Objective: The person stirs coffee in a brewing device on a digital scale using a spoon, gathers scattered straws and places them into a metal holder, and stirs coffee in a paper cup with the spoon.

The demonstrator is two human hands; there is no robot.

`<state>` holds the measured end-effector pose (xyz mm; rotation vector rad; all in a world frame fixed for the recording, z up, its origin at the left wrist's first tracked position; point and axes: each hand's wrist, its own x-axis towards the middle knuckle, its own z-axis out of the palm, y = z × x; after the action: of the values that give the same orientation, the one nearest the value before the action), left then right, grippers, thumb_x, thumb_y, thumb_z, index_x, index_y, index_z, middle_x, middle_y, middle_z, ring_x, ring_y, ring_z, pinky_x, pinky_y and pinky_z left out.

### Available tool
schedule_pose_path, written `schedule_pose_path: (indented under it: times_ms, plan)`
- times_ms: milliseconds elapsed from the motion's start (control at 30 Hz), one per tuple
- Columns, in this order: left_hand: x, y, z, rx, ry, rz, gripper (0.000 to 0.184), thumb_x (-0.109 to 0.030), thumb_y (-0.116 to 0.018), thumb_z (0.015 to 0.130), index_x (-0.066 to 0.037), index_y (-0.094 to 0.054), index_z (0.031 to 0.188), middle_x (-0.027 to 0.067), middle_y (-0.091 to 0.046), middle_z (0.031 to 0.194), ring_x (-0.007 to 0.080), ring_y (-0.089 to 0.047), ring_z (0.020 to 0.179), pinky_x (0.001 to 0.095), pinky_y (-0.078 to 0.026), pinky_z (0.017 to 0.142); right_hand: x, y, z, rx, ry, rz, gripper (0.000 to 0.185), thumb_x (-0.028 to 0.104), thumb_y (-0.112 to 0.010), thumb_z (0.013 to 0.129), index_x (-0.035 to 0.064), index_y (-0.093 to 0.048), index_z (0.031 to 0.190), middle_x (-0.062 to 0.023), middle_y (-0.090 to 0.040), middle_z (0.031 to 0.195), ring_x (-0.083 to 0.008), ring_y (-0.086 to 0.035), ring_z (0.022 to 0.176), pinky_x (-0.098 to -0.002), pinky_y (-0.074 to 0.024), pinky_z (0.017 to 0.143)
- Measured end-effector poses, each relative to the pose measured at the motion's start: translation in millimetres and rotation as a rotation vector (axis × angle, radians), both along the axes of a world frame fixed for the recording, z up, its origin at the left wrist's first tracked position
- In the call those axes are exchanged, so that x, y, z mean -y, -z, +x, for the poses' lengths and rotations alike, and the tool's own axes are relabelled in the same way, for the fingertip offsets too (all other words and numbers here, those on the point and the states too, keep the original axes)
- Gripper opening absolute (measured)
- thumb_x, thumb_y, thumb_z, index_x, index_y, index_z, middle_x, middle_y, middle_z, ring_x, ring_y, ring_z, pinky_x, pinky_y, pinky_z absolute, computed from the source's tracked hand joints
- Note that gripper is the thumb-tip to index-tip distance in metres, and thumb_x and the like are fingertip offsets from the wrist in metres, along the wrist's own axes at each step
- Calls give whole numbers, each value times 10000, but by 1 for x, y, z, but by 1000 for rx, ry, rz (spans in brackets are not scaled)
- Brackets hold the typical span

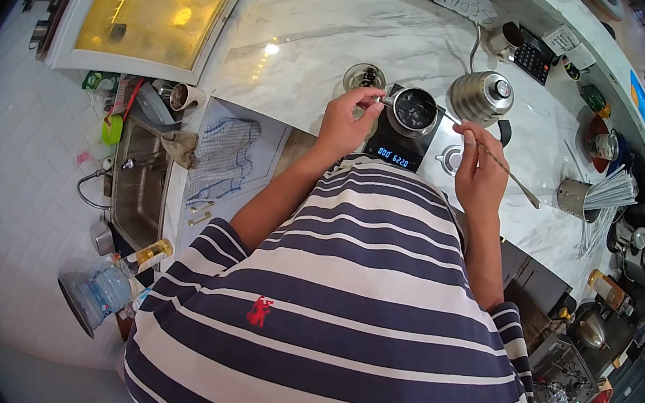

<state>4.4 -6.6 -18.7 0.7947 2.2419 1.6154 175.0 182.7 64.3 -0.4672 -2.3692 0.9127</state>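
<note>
"What do we find on the counter?"
"We record the scale at the near edge, the cup above it, the glass behind left, the kettle behind right."
"Farther out?"
"We note straws in a holder right, the sink left."

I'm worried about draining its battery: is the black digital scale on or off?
On: the black digital scale has its display lit, with glowing blue digits visible along its near edge.

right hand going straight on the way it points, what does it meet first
Most likely the kettle, just beyond the right hand, though how high the hand hovers is unclear.
</note>
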Motion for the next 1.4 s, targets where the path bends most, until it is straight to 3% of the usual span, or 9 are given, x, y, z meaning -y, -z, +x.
schedule_pose_path:
  times_ms: [333, 433, 567, 833, 933, 1400]
  plan:
    - [-4, 1, 1, 4, 9, -8, 236, -118, -737, 968, -37, -741, 1189, 109, -771, 967, 186, -721, 857, 324, -561, 797, 6, 2, -6, -28, -30, 70, 94, 59, -671, 1004, 58, -725, 1081, -128, -756, 1109, -340, -702, 1025, -423, -531, 907]
    - [-1, -3, 0, 36, 31, -60, 258, -130, -714, 1001, -19, -733, 1233, 103, -781, 1039, 168, -719, 957, 316, -550, 884, 2, 1, 0, -5, -34, 57, 97, 59, -670, 1004, 57, -726, 1083, -134, -755, 1110, -342, -702, 1031, -423, -532, 912]
    - [-3, -1, 1, 51, 29, -52, 258, -129, -710, 1004, -18, -731, 1236, 104, -778, 1027, 163, -716, 956, 313, -549, 881, 8, -3, 2, 26, -46, 4, 98, 53, -657, 1011, 53, -728, 1079, -138, -755, 1097, -337, -702, 1029, -429, -533, 918]
    - [-1, -4, 1, 49, 39, -36, 256, -131, -705, 1009, -12, -733, 1233, 96, -771, 1005, 149, -703, 928, 308, -546, 869, 1, 3, 0, 21, 1, 18, 96, 52, -654, 1018, 41, -730, 1076, -121, -759, 1080, -331, -701, 1009, -416, -543, 871]
    - [-2, -1, 1, 11, 16, -3, 233, -144, -727, 985, -32, -743, 1189, 118, -773, 988, 192, -722, 871, 330, -560, 801, 2, 3, 3, 5, -17, 4, 95, 53, -651, 1020, 41, -730, 1072, -121, -758, 1074, -332, -696, 986, -418, -543, 857]
    - [-3, -3, 0, 30, 26, -29, 245, -138, -710, 1003, -24, -740, 1218, 99, -771, 987, 163, -707, 903, 316, -550, 841, 2, 6, 2, -39, -31, -14, 100, 54, -643, 1023, 39, -733, 1066, -124, -759, 1059, -330, -689, 940, -423, -540, 831]
